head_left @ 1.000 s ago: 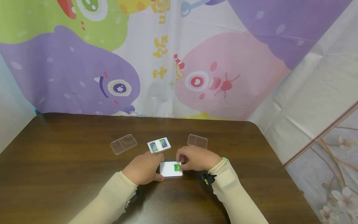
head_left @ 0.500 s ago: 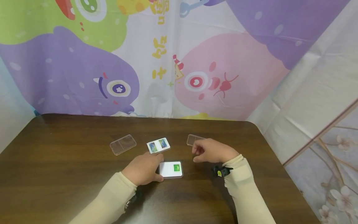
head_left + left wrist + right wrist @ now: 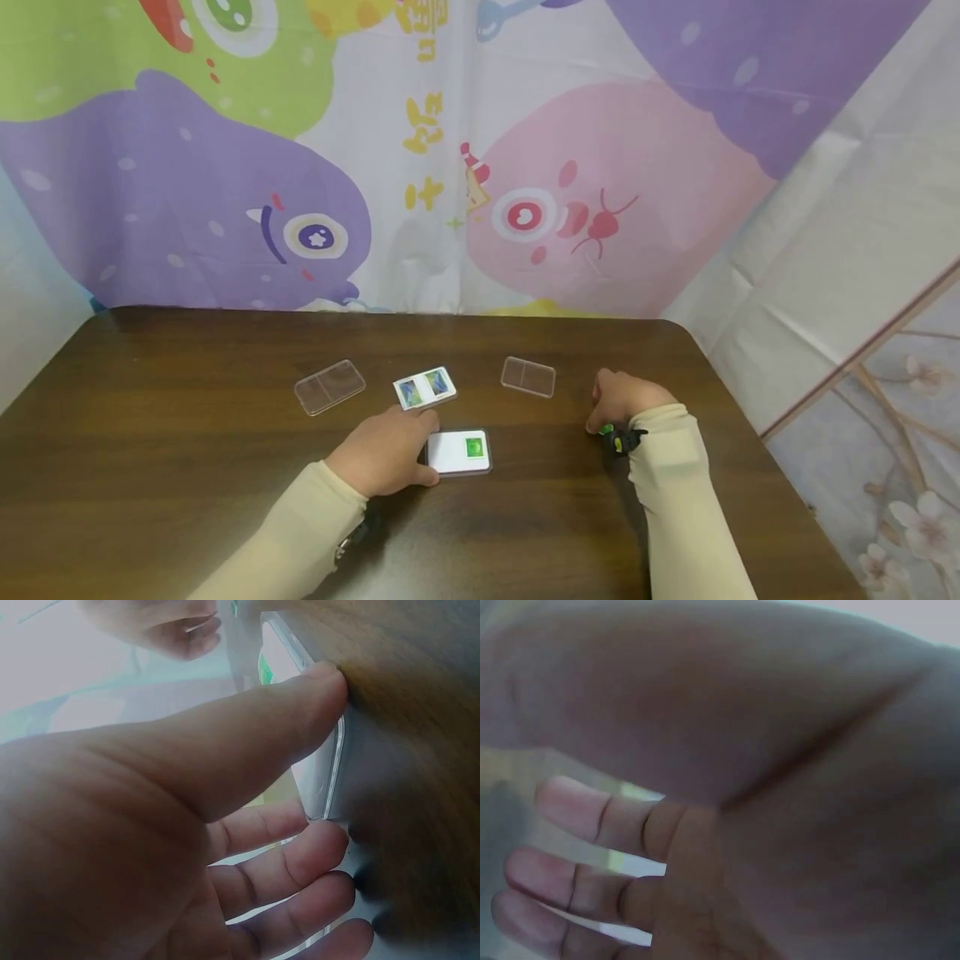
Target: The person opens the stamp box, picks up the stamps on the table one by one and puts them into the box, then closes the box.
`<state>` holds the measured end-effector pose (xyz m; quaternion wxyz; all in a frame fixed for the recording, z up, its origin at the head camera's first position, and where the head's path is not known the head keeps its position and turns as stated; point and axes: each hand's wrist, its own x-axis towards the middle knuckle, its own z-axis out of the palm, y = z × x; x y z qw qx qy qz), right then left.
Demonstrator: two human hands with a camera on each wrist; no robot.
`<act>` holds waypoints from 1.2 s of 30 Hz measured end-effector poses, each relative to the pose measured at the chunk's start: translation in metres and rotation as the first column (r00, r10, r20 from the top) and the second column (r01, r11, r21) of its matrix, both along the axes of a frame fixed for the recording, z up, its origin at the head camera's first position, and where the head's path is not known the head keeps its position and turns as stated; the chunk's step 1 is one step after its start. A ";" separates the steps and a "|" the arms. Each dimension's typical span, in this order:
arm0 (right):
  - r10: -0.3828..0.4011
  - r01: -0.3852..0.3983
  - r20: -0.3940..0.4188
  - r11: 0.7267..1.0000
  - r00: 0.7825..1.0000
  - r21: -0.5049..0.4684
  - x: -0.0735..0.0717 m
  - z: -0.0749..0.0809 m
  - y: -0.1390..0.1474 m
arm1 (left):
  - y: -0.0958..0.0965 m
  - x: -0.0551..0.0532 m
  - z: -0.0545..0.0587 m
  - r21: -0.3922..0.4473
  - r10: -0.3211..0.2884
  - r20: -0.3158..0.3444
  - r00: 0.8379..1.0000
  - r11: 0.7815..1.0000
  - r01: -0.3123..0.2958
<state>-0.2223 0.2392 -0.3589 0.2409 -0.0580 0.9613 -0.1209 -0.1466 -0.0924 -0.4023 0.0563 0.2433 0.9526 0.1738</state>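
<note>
In the head view my left hand (image 3: 386, 452) holds the left end of a flat clear plastic case (image 3: 490, 472) lying on the table. Inside shows a white card (image 3: 447, 453) with a small green stamp-like picture (image 3: 475, 447) near its right end. The left wrist view has the thumb along one long edge of the case and the fingers at the other side. My right hand (image 3: 624, 395) is off to the right, over the table, with loosely bent fingers. Nothing shows in it, though its index finger is hidden behind the thumb in the right wrist view.
Behind the case lies a second white card (image 3: 424, 387) with two blue-green pictures. Clear plastic covers lie to its left (image 3: 330, 387) and right (image 3: 528, 377). The brown table (image 3: 187, 467) ends at a cartoon-printed cloth (image 3: 420, 275).
My right hand has left the green picture on the white card and moved right, past the right-hand clear cover, which is now fully visible. My left hand has stayed on the case.
</note>
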 end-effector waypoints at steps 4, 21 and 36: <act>0.017 -0.018 0.048 1.000 0.999 0.012 -0.005 -0.010 0.002 | -0.001 -0.001 -0.001 0.002 -0.002 -0.014 1.000 1.000 0.002; -0.011 0.015 0.083 0.998 0.997 -0.055 -0.009 -0.022 0.006 | -0.001 -0.001 0.000 0.007 -0.006 0.002 1.000 1.000 0.006; -0.072 0.084 0.074 0.980 0.995 -0.179 -0.011 -0.026 -0.003 | -0.001 0.000 0.001 0.008 -0.007 0.006 1.000 1.000 0.007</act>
